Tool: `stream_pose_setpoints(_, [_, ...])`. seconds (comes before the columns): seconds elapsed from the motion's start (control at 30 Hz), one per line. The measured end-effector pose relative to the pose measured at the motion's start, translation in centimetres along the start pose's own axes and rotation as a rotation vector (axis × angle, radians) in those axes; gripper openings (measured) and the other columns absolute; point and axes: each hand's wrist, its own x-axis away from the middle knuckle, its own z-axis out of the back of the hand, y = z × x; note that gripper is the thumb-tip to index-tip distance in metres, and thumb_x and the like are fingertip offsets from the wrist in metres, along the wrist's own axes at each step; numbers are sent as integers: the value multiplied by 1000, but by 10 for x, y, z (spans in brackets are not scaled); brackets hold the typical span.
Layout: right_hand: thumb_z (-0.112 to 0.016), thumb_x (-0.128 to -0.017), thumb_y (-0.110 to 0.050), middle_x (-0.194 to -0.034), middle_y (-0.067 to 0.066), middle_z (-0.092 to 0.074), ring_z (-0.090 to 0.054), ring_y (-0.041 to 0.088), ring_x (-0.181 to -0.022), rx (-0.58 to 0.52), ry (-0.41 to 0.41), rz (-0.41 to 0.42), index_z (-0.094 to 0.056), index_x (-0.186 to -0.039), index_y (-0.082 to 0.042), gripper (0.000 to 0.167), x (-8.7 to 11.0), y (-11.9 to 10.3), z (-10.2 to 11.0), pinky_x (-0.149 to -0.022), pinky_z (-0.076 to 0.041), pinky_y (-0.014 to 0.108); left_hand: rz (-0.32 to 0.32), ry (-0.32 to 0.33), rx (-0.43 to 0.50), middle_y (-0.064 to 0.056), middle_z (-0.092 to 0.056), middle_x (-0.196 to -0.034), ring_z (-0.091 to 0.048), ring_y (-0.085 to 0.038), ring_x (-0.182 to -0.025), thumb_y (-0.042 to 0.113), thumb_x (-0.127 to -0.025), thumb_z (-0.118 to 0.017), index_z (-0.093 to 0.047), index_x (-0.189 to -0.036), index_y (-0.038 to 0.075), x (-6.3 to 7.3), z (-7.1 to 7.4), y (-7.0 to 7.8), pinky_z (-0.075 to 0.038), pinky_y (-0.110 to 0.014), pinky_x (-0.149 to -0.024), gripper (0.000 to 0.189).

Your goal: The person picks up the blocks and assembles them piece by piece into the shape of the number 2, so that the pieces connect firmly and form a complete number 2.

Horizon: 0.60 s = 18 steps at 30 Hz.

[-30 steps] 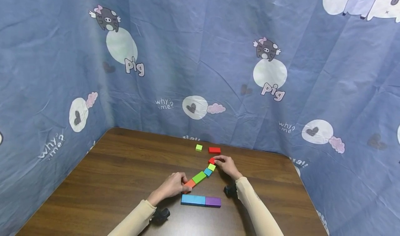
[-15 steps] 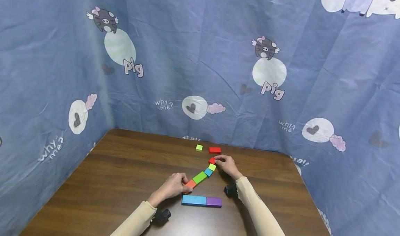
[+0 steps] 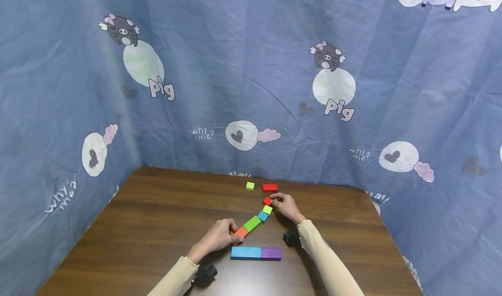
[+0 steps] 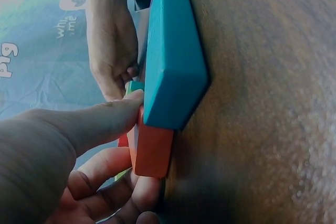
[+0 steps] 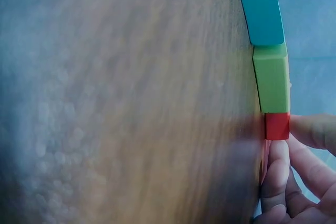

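In the head view, several coloured blocks lie end to end in a bent row. At its near end my left hand (image 3: 218, 236) holds an orange block (image 4: 154, 153) between thumb and fingers. A green block (image 3: 252, 223), a small blue block (image 3: 262, 216) and a small lime block (image 3: 267, 209) follow along the row. At the far end, my right hand (image 3: 285, 207) pinches a small red block (image 5: 277, 126). The right wrist view shows that red block against the lime one, with thumb and fingertips around it.
A long blue block (image 3: 245, 253) and a purple block (image 3: 271, 253) lie end to end in front of the row. Beyond it sit a lime cube (image 3: 250, 185) and a red block (image 3: 269, 188). A printed blue curtain (image 3: 219, 91) hangs behind the wooden table (image 3: 157, 213).
The head view has tilted and shifted slightly. Both hands keep their hold on the orange and red blocks, and the row looks the same.
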Motion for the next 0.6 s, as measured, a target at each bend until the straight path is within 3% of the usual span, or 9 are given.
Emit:
stream_pose_setpoints(0.43, [-64,-90,-18,-99,5,-70,-55,14,-83,49,-2,-7,-71,-104,-10,18,4,-3,2,-75,-44,30,17,-23,2,3,-59,-76,-49,-11,-67,30,-76,-82,-61,-82,11,1,-1,1,-39,-25,-58,28])
stream_pose_setpoints(0.6, [-65,-90,-19,-91,5,-69,-56,14,-78,30,8,6,-71,-105,-9,19,4,-4,3,-70,-44,30,26,-22,5,1,-60,-78,-50,-12,-69,29,-76,-81,-62,-84,10,1,-2,2,-40,-26,-61,28])
